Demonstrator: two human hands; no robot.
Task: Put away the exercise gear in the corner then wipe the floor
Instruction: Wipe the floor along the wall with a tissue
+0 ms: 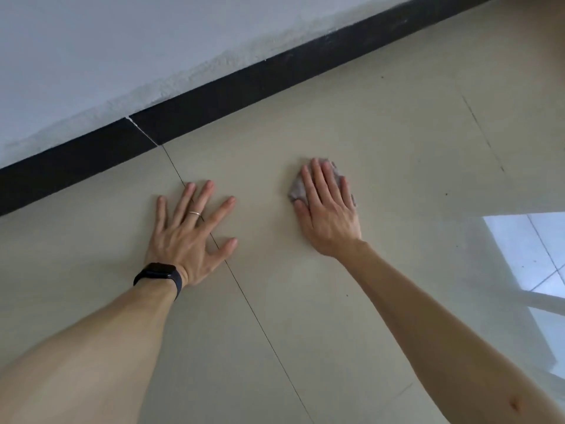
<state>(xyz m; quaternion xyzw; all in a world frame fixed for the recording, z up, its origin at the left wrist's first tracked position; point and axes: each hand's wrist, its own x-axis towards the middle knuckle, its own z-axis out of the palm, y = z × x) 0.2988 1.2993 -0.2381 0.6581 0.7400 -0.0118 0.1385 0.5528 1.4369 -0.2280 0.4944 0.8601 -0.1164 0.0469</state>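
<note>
On the floor (382, 123), right hand (328, 209) lies flat, fingers straight and close together, palm down on a grey cloth (296, 189). Cloth mostly hidden under the hand; crumpled edges show past the thumb side and beyond the fingertips. Hand presses the cloth to the tile, no curl of the fingers round it.

Left hand (191, 231) just beside, apart from the cloth. Flat on the tile, fingers straight and spread wide, thumb out to the side. Holds nothing. Thin ring (194, 213) on one finger; dark watch (160, 272) on the wrist. Both forearms bare, reaching in from the lower edge.

Grout line (260, 322) runs under the left hand, from the skirting down toward the bottom edge. Floor is pale beige tile, glossy, a few dark specks. Bright window reflection (526, 249) on the tile at right.

Black skirting (244, 87) runs aslant beyond the hands, with a pale crack at one joint. Above it a white wall (122, 41), paint rough along its lower edge.
</note>
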